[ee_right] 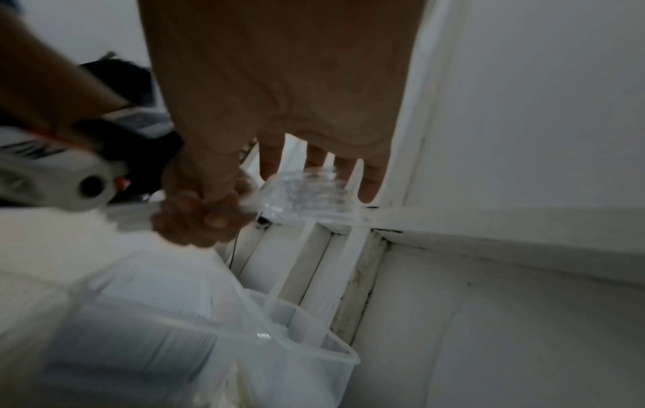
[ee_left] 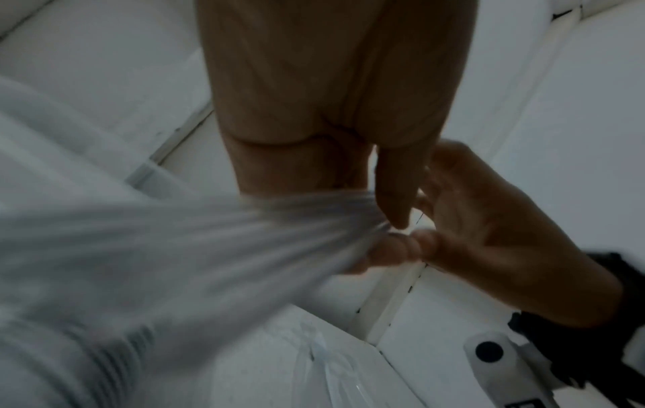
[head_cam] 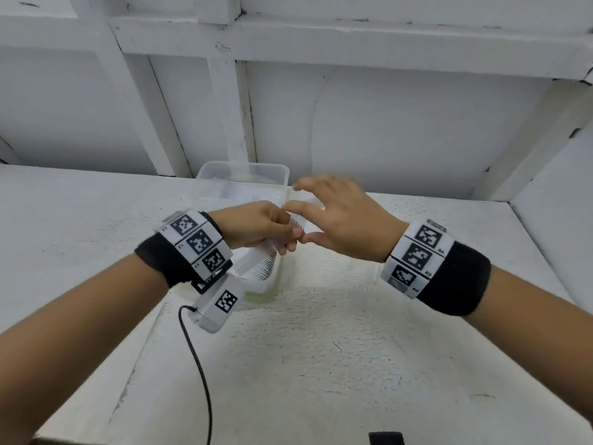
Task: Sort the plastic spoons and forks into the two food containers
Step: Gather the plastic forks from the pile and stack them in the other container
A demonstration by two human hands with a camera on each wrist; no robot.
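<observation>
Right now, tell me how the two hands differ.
The left hand is curled, gripping a bundle of clear plastic cutlery; the right hand has its fingers spread and mostly straight. The left hand bears the bundle's weight; the right hand only meets the bundle's upper end with its fingertips, and whether it pinches a piece is unclear. Both hover over the clear containers and wear black wristbands with marker tags.
</observation>
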